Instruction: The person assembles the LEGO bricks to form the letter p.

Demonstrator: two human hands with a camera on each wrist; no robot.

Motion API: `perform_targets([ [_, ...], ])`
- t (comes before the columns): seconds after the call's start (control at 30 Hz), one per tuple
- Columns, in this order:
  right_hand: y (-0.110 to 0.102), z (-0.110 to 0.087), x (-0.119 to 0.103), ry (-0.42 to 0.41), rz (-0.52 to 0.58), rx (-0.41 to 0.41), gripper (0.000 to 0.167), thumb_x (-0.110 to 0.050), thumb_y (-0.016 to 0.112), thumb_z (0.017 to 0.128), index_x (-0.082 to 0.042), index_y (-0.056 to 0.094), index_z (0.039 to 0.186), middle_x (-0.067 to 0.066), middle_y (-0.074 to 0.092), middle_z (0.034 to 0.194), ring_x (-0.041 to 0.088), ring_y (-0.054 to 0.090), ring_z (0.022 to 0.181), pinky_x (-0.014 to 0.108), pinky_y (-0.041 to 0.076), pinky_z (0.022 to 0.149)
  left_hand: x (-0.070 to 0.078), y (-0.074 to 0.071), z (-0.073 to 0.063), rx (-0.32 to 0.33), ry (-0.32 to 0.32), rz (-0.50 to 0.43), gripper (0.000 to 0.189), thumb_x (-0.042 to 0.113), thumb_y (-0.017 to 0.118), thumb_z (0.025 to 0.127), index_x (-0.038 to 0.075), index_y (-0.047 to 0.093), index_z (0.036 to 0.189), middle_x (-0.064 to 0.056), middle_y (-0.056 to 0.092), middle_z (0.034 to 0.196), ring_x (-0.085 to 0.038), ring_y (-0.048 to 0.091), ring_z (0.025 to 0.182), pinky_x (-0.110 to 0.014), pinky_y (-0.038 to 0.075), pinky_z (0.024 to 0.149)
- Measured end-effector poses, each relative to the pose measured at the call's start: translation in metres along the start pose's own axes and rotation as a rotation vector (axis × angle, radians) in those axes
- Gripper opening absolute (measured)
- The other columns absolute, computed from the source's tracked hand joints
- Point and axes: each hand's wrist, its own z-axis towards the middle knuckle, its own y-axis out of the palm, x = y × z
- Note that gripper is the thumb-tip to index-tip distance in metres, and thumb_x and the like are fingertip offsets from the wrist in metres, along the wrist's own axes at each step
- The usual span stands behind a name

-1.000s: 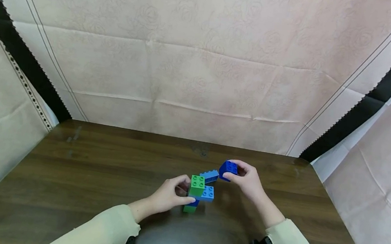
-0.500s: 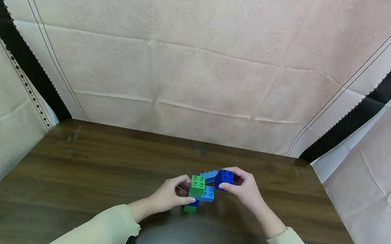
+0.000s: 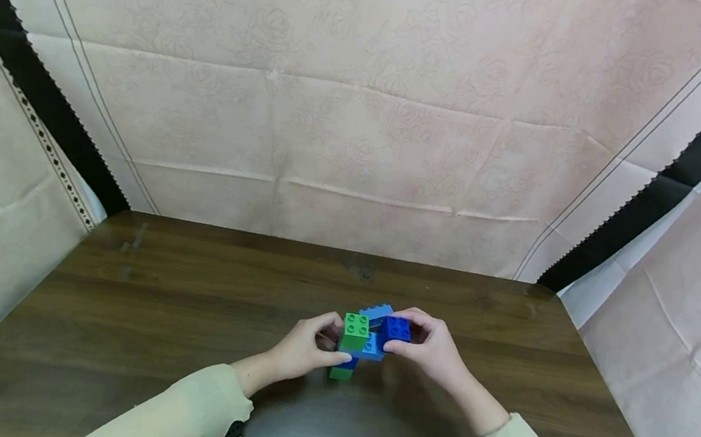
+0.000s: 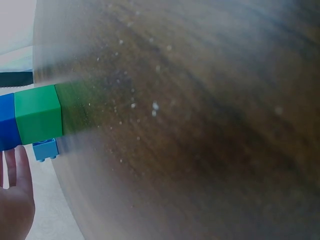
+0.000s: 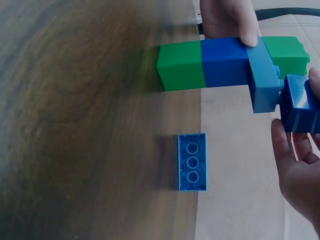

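Note:
A tower of toy building bricks stands on the table: a green brick [image 5: 182, 66] at the bottom, a dark blue brick [image 5: 226, 62], a longer light blue brick [image 5: 264, 92] sticking out to the right, and a green brick [image 3: 354, 331] on top. My left hand [image 3: 296, 350] grips the tower from its left side, thumb in front. Between thumb and fingers, my right hand [image 3: 435, 354] pinches a second dark blue brick [image 3: 396, 329]. This brick sits over the light blue brick's jutting end, slightly tilted in the right wrist view, its underside right at the studs.
Behind the tower, a loose light blue brick [image 3: 375, 313] lies on its side on the brown wooden table [image 3: 218, 267]. Its hollow underside shows in the right wrist view. Pale patterned cloth [image 3: 361, 139] hangs beyond the table's far edge.
My right hand has brought the dark blue brick left and toward me, from beside the loose brick to over the light blue brick's end. My left hand keeps its grip on the tower.

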Motion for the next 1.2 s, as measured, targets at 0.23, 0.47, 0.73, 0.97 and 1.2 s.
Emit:
perform_targets([
  [0.23, 0.003, -0.0007, 0.0012, -0.022, -0.005, 0.0, 0.034, -0.015, 0.074, 0.08, -0.002, 0.064, 0.11, 0.018, 0.061, 0.106, 0.019, 0.059, 0.087, 0.021, 0.053, 0.077, -0.0011, 0.0, 0.0004, -0.001, 0.018, -0.01, 0.028, 0.024, 0.07, 0.084, 0.011, 0.054, 0.101, -0.007, 0.064, 0.1, -0.017, 0.059, 0.091, -0.037, 0.053, 0.086],
  [0.47, 0.0054, -0.0004, 0.0, -0.024, -0.01, 0.008, 0.033, -0.014, 0.074, 0.079, -0.004, 0.064, 0.109, 0.015, 0.061, 0.106, 0.018, 0.059, 0.088, 0.022, 0.053, 0.078, -0.0016, -0.0002, 0.0007, 0.005, 0.026, -0.019, 0.028, 0.024, 0.071, 0.083, 0.011, 0.054, 0.101, -0.007, 0.063, 0.099, -0.017, 0.059, 0.091, -0.04, 0.052, 0.088],
  [0.73, 0.0067, 0.0004, 0.001, -0.032, -0.045, 0.011, 0.033, -0.015, 0.075, 0.079, -0.004, 0.065, 0.109, 0.014, 0.062, 0.105, 0.019, 0.059, 0.091, 0.019, 0.051, 0.081, -0.0018, -0.0011, 0.001, -0.008, 0.014, -0.034, 0.027, 0.024, 0.07, 0.084, 0.011, 0.053, 0.101, -0.008, 0.062, 0.103, -0.019, 0.059, 0.095, -0.039, 0.053, 0.088],
  [0.97, 0.0072, 0.0, -0.0004, -0.033, -0.053, 0.009, 0.034, -0.016, 0.075, 0.079, -0.005, 0.065, 0.109, 0.013, 0.062, 0.105, 0.019, 0.059, 0.092, 0.019, 0.05, 0.082, -0.0006, -0.0018, 0.0007, -0.009, 0.016, -0.041, 0.027, 0.022, 0.071, 0.084, 0.01, 0.053, 0.101, -0.008, 0.061, 0.104, -0.02, 0.058, 0.097, -0.04, 0.052, 0.089],
  [1.2, 0.0068, -0.0002, -0.0001, -0.032, -0.047, 0.008, 0.034, -0.017, 0.074, 0.079, -0.005, 0.065, 0.109, 0.013, 0.061, 0.106, 0.019, 0.058, 0.092, 0.019, 0.05, 0.082, -0.0007, -0.0016, 0.0012, -0.01, 0.017, -0.031, 0.027, 0.022, 0.07, 0.084, 0.01, 0.053, 0.101, -0.009, 0.06, 0.104, -0.02, 0.057, 0.098, -0.04, 0.052, 0.088],
])
